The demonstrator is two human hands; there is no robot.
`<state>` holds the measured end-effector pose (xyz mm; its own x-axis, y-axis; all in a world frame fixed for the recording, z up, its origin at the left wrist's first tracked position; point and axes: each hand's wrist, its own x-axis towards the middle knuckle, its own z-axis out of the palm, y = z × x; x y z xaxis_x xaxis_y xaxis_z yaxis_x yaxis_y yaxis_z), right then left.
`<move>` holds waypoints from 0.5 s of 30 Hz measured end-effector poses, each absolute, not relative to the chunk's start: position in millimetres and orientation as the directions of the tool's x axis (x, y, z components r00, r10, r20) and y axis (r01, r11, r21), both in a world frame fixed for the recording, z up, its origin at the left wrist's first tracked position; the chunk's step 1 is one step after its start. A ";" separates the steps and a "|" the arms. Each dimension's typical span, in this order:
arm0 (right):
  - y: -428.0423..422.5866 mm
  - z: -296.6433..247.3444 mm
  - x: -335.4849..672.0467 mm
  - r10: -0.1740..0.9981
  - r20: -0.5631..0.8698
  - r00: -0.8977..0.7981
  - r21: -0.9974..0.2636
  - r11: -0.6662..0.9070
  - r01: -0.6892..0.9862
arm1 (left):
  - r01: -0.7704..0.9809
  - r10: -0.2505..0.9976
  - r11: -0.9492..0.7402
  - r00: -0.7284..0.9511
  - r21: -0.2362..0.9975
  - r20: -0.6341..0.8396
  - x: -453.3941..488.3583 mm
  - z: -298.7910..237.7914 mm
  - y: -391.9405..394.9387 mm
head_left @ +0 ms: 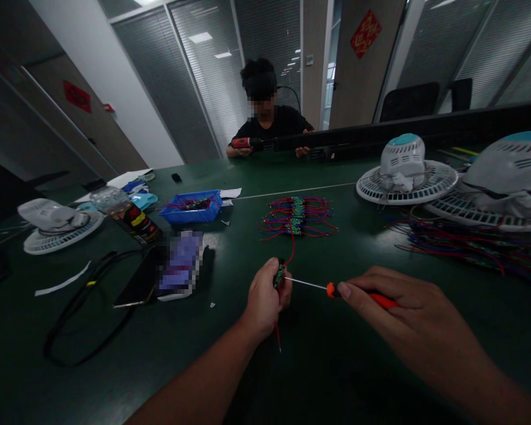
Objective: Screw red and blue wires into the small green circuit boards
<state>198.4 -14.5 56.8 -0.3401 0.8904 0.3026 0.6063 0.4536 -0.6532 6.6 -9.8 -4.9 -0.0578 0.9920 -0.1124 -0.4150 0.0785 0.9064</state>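
Note:
Between the thumb and fingers of my left hand [265, 298] is a small green circuit board [279, 275] with red wires running from its top and bottom. My right hand [393, 307] is closed round the orange and black handle of a screwdriver [307, 284]. The screwdriver's thin shaft points left, and its tip meets the board's edge or lies very close to it. Beyond my left hand, a row of several wired circuit boards [297, 215] lies on the green table [336, 248], their red and blue wires spread to both sides.
A blue tray [190, 211] holds wired boards. Left are a phone [144, 277], a bottle [128, 212], a black cable [71, 319] and a fan part [62, 227]. At right are more fan parts [407, 177] and a wire bundle [460, 242]. Opposite sits a person [269, 121] holding a red-and-black tool.

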 end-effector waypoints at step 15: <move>-0.9 59.8 210.5 0.787 -0.294 -0.543 -0.844 0.052 0.533 | -0.207 0.977 0.029 -0.199 0.978 -0.071 0.0 0.3 -9.1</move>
